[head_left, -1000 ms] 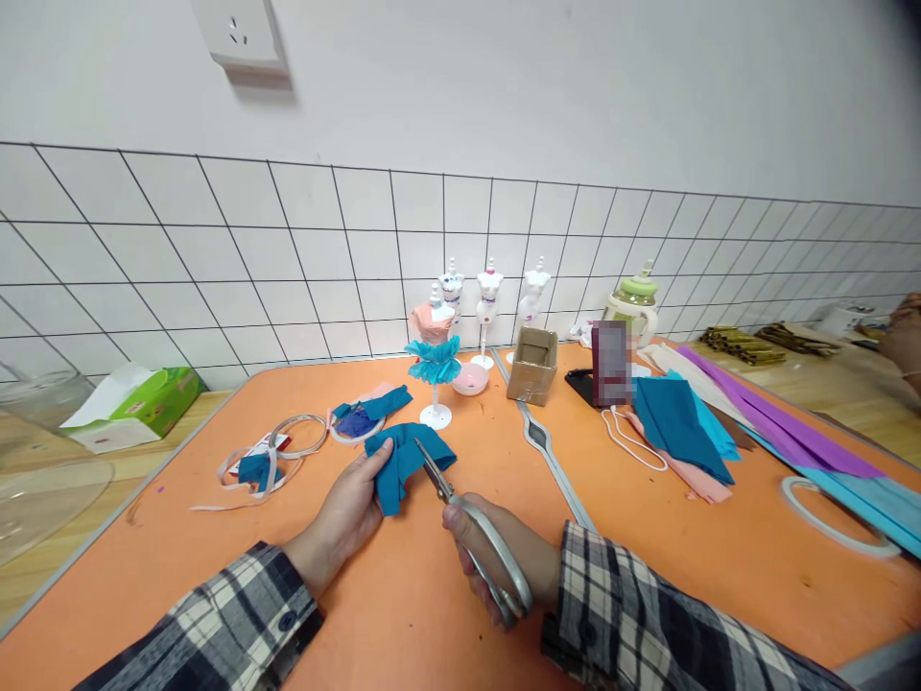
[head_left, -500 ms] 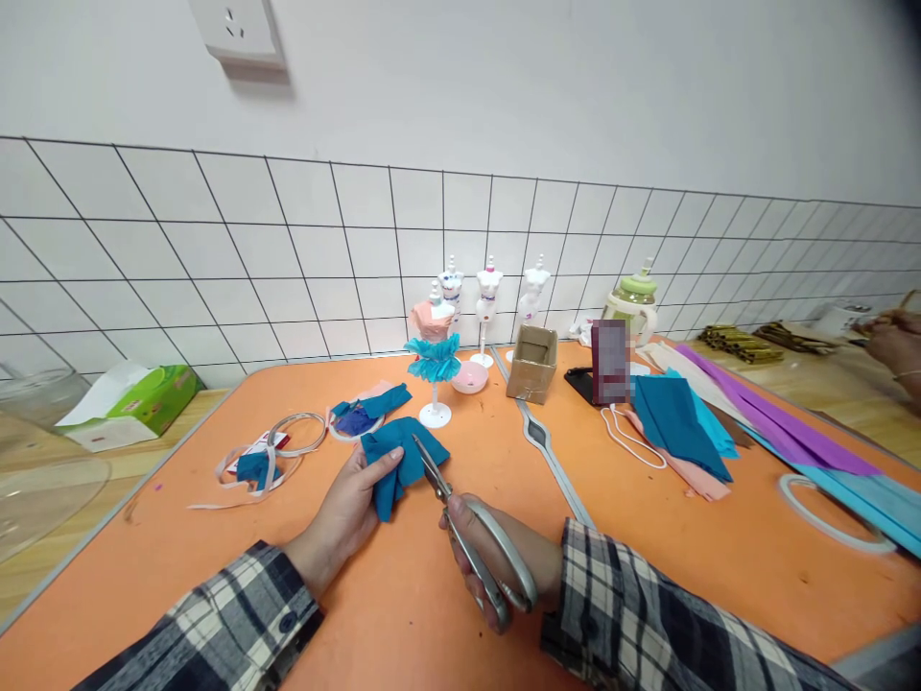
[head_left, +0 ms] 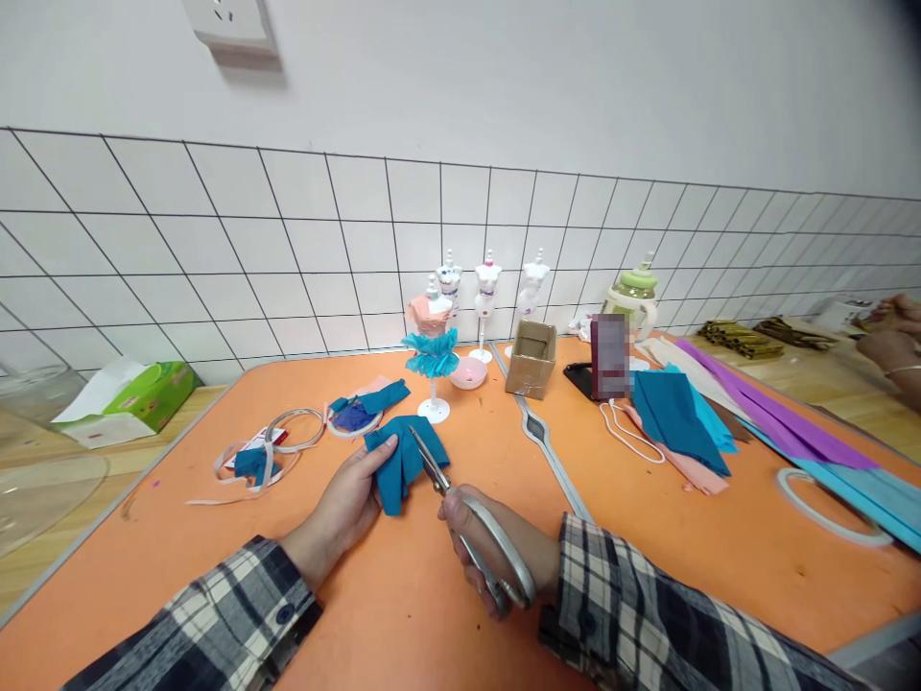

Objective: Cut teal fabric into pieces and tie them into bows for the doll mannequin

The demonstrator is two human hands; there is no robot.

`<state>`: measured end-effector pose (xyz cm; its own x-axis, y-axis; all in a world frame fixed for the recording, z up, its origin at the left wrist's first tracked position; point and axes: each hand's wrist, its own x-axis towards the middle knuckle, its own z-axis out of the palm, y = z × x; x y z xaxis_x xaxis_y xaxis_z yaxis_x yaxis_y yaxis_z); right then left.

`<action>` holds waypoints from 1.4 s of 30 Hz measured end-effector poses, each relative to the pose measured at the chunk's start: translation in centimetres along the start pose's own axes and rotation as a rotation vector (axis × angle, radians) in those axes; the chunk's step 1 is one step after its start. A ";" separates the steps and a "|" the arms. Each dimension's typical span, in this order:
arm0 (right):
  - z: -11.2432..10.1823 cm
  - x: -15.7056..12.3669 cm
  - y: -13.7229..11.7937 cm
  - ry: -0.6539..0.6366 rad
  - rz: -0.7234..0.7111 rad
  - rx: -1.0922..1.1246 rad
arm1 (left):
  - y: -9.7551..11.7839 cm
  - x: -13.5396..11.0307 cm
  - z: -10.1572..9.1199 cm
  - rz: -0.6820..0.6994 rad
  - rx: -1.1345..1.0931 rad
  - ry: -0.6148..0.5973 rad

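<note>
A folded piece of teal crepe paper or cloth (head_left: 398, 472) is pinched between the thumb and fingers of my left hand (head_left: 354, 494). My right hand (head_left: 484, 542) grips silver scissors (head_left: 496, 537) by the handles, their blades lying over the teal piece and pointing up and left. Whether the lower blade is under the piece is hidden. Just beyond stands a small dress form (head_left: 433, 321) wearing a pink top and a ruffled turquoise skirt (head_left: 432, 355).
Three bare white dress forms (head_left: 487, 288), a pink dish (head_left: 469, 372) and a cardboard box (head_left: 531, 360) stand behind. Left are ribbon and rings (head_left: 295, 430); right, a phone (head_left: 610, 355), teal sheets (head_left: 676, 417) and a tape roll (head_left: 827, 513). Another person's hands (head_left: 896, 336) show far right.
The scissor handles have drawn closer together. The teal piece has shifted slightly in my left hand, and the whole view has moved a little.
</note>
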<state>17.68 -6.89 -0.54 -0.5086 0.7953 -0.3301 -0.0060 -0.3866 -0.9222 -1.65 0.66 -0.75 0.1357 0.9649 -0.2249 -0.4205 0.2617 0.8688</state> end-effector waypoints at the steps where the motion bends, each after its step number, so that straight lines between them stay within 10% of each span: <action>1: 0.0 0.0 0.1 0.001 -0.010 -0.004 | 0.0 0.0 0.1 0.003 -0.016 0.002; 42: 0.3 -0.1 -0.1 -0.020 -0.070 -0.064 | 0.2 -0.5 0.2 0.014 0.023 -0.060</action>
<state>17.50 -7.05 -0.34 -0.5262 0.8094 -0.2607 0.0123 -0.2993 -0.9541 -1.57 0.25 -0.41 0.1835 0.9651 -0.1867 -0.4020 0.2470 0.8817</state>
